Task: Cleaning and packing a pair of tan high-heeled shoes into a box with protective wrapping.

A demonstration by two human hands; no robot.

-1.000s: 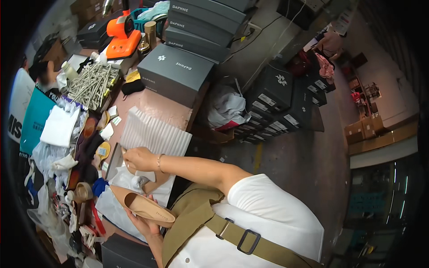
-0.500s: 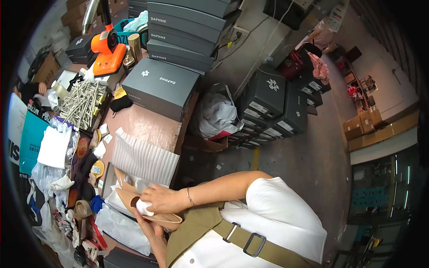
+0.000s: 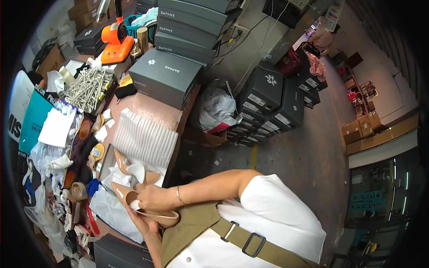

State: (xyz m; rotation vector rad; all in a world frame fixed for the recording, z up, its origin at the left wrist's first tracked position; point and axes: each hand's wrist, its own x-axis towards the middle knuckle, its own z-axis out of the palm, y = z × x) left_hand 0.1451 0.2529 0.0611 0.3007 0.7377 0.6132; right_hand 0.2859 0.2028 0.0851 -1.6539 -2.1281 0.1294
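Grey boxes point(image 3: 263, 91) stand stacked on the dark floor point(image 3: 277, 158) beside a pinkish table point(image 3: 154, 109), which bears an orange stand point(image 3: 117, 48) and a striped foam sheet point(image 3: 145, 136). At the table's near edge, the left hand point(image 3: 144, 224) is clamped under a tan shoe point(image 3: 120, 191). The right hand point(image 3: 154, 197) reaches into it, at a white wad point(image 3: 135, 204); whether its fingers pinch that, I cannot tell.

Right hand point(image 3: 155, 197), fingers bent, is above left hand point(image 3: 145, 224) (the 2 close, left cupped).
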